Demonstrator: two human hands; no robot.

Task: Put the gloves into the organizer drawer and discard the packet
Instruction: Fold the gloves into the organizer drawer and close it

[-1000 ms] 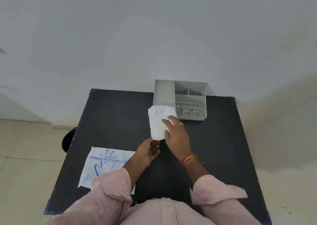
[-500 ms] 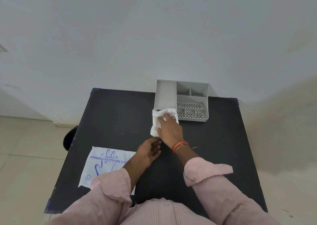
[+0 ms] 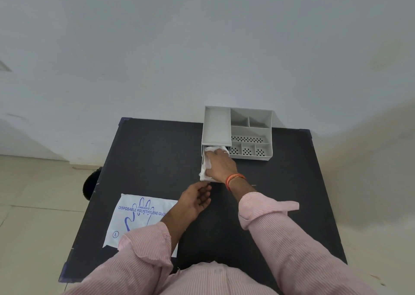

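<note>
A grey organizer (image 3: pixel 250 129) stands at the far edge of the black table (image 3: pixel 146 155). Its drawer (image 3: pixel 202 160) is pulled out toward me below the left compartment. A white wad of gloves (image 3: pixel 206 167) lies in the drawer under my right hand (image 3: pixel 221 165), which presses flat on it with fingers extended. My left hand (image 3: pixel 195 200) hovers just in front of the drawer, palm up, fingers loosely curled, holding nothing. The flat white packet (image 3: pixel 139 218) with blue glove print lies at the near left, partly under my left sleeve.
A white wall rises right behind the organizer. A dark round object (image 3: pixel 89 183) sits on the tiled floor beside the table's left edge. My pink sleeves cover the near table edge.
My right hand has carried the gloves forward and down from above the table into the pulled-out drawer. My left hand stayed almost still.
</note>
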